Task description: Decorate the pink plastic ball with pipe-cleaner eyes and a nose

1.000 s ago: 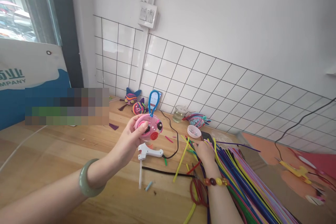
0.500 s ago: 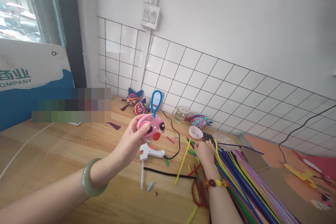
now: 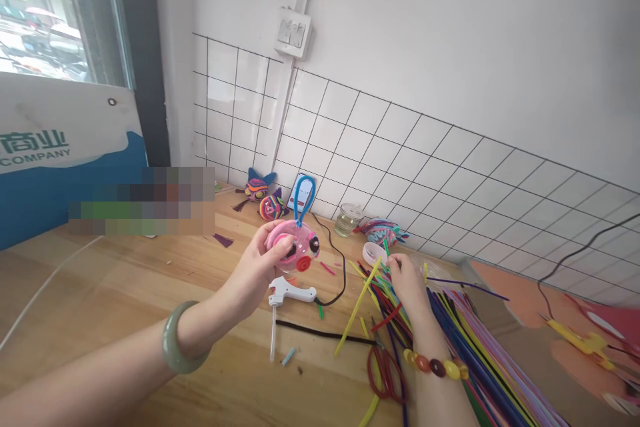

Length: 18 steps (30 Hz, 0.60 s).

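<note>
My left hand is closed round a clear plastic ball trimmed with pink pipe cleaner, two dark eyes and a red spiral. A blue pipe-cleaner loop stands up from its top. My right hand pinches a short green pipe cleaner above a pile of colourful pipe cleaners. Red-handled scissors lie just below that hand. Under the ball, a white glue gun rests on the wooden table with a clear glue stick below it.
A small pink-white dish, a lidded glass jar and a phone stand towards the wall. Several colourful pipe-cleaner figures sit there too. A black pipe cleaner lies across the table; a yellow glue gun lies at right.
My right hand has risen slightly from the pile, and a green pipe cleaner now sticks up at its fingertips. My left hand keeps its hold on the ball; the view has shifted slightly.
</note>
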Each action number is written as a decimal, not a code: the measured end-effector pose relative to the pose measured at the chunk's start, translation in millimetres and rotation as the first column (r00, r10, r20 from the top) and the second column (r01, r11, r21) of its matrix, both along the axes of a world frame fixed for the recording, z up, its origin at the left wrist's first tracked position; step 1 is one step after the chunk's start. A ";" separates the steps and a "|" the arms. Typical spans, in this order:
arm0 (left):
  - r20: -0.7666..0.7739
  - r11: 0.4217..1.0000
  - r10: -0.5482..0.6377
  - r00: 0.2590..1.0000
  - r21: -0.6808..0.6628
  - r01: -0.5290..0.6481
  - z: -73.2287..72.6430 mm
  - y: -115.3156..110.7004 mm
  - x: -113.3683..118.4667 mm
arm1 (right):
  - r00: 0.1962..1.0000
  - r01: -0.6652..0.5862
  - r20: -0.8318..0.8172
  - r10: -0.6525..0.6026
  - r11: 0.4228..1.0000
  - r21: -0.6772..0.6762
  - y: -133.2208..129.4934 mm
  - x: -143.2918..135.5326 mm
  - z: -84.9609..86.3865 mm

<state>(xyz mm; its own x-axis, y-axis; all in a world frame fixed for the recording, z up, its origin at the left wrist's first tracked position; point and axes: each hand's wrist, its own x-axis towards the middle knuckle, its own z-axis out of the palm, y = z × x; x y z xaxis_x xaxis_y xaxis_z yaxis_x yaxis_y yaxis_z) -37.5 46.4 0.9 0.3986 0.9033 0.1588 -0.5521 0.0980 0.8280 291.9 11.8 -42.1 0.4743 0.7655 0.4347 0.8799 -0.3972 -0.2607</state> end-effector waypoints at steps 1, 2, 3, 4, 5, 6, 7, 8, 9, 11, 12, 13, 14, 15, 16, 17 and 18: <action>-0.005 1.000 -0.002 1.000 0.001 0.002 0.1 -0.4 0.1 | 1.000 -0.022 0.006 0.022 0.998 0.054 -1.9 -2.8 4.9; -0.011 1.000 0.000 1.000 0.004 0.000 0.0 -0.7 0.3 | 0.999 -0.044 0.015 0.043 0.993 0.108 -3.9 -6.3 10.3; -0.020 1.000 0.006 1.000 0.012 -0.005 -0.5 -0.9 0.5 | 0.998 -0.067 0.026 0.063 0.985 0.162 -6.1 -10.3 16.2; -0.032 1.000 0.016 0.999 0.025 -0.015 -1.3 -1.0 0.7 | 0.996 -0.088 0.038 0.081 0.973 0.214 -8.6 -14.7 22.5; -0.050 0.999 0.030 0.998 0.042 -0.028 -2.3 -0.9 1.0 | 0.994 -0.106 0.051 0.096 0.959 0.263 -11.5 -19.5 29.1; -0.072 0.997 0.048 0.996 0.062 -0.043 -3.6 -0.8 1.3 | 0.992 -0.121 0.064 0.106 0.943 0.310 -14.6 -24.4 35.7; -0.095 0.995 0.064 0.993 0.081 -0.057 -4.8 -0.7 1.5 | 0.991 -0.128 0.076 0.108 0.924 0.360 -18.0 -29.4 42.1; -0.113 0.993 0.078 0.991 0.098 -0.067 -6.0 -0.6 1.7 | 0.990 -0.133 0.088 0.107 0.904 0.407 -21.6 -34.2 48.2; -0.126 0.991 0.090 0.988 0.112 -0.076 -7.0 -0.6 1.8 | 0.990 -0.135 0.098 0.101 0.882 0.452 -25.3 -39.0 53.7; -0.143 0.988 0.103 0.984 0.127 -0.085 -8.2 -0.8 1.8 | 0.989 -0.141 0.116 0.094 0.843 0.520 -32.6 -48.3 62.8; -0.151 0.988 0.103 0.983 0.131 -0.083 -8.5 -0.9 1.7 | 0.988 -0.147 0.123 0.095 0.830 0.539 -36.0 -52.7 66.3; -0.160 0.988 0.100 0.982 0.133 -0.079 -8.6 -0.9 1.6 | 0.986 -0.157 0.128 0.103 0.818 0.554 -39.1 -57.0 69.1; -0.167 0.988 0.095 0.981 0.133 -0.073 -8.6 -0.8 1.5 | 0.985 -0.169 0.125 0.118 0.802 0.574 -41.7 -61.2 71.4; -0.171 0.989 0.090 0.981 0.130 -0.068 -8.6 -0.6 1.5 | 0.984 -0.178 0.118 0.135 0.778 0.602 -43.8 -65.0 73.2; -0.172 0.990 0.086 0.981 0.126 -0.064 -8.7 -0.3 1.6 | 0.983 -0.183 0.107 0.149 0.751 0.634 -45.4 -68.4 74.8; -0.170 0.990 0.082 0.982 0.123 -0.062 -8.8 0.0 1.9 | 0.983 -0.182 0.095 0.160 0.721 0.669 -46.6 -71.3 76.2; -0.168 0.991 0.079 0.983 0.121 -0.059 -9.0 0.3 2.2 | 0.982 -0.178 0.084 0.168 0.693 0.699 -47.5 -73.8 77.7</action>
<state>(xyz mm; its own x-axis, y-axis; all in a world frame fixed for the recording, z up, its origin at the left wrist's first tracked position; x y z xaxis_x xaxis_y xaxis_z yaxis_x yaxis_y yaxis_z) -35.3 46.7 -8.1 0.3662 0.9092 0.1981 -0.4023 -0.0372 0.9147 218.1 -35.8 35.6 0.3550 0.3050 0.8837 0.9198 0.0553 -0.3886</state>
